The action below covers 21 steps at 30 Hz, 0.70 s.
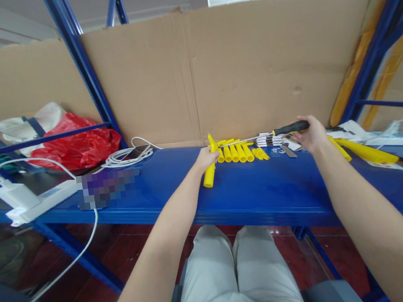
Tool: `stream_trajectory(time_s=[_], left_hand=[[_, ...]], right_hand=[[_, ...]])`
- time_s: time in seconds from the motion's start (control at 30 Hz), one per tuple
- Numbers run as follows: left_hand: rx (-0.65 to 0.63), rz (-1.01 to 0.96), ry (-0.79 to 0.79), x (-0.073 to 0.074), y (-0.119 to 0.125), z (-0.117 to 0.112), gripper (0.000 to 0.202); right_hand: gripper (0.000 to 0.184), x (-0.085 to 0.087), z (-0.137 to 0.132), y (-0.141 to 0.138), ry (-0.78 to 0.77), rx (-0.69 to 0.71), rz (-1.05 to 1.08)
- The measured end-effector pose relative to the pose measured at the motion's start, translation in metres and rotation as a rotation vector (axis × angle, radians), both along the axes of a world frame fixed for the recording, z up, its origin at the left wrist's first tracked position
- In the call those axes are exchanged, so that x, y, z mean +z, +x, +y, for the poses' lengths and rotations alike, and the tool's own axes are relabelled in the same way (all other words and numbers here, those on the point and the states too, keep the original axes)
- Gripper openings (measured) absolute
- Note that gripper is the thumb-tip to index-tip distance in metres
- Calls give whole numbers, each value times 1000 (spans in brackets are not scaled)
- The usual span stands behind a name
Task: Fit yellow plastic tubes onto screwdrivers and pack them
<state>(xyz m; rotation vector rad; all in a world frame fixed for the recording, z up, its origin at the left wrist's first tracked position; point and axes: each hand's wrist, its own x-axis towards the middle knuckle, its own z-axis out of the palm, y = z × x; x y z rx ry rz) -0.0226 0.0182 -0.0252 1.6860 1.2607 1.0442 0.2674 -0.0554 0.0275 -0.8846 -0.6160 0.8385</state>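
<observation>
Near the centre of the frame, a yellow piece point(209, 174) is held at a slight tilt in the left hand point(207, 158), with the fingers wrapped about its middle; at centre right, a black-handled screwdriver point(289, 128) is gripped by its handle in the right hand point(314, 135), its shaft aimed leftward at the piece. Whether the piece is touched by the tip cannot be told. Should the tip be pushed hard and slip on the rounded surface, the nearby left fingers could be jabbed. The row of yellow pieces point(240, 153) close by could be knocked askew if the shaft is dipped, and the small loose parts point(276, 150) beside the metal strip point(288, 151) could be scattered over the blue shelf point(261, 185) by a low sweep of the right hand
</observation>
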Motion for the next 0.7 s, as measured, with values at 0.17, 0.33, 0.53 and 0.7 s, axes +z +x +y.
stream_trajectory(time_s=[0.17,0.33,0.53,0.7], left_hand=[[-14,8,9,1,0,-1,23],[-8,1,19,1,0,-3,26],[-10,9,7,1,0,-2,25],[-16,-6,4,0,0,-1,20]], right_hand=[[13,-1,1,4,40,49,-5],[22,-4,6,9,-22,4,-34],[10,0,3,4,47,-1,12],[17,-3,6,8,9,17,6]])
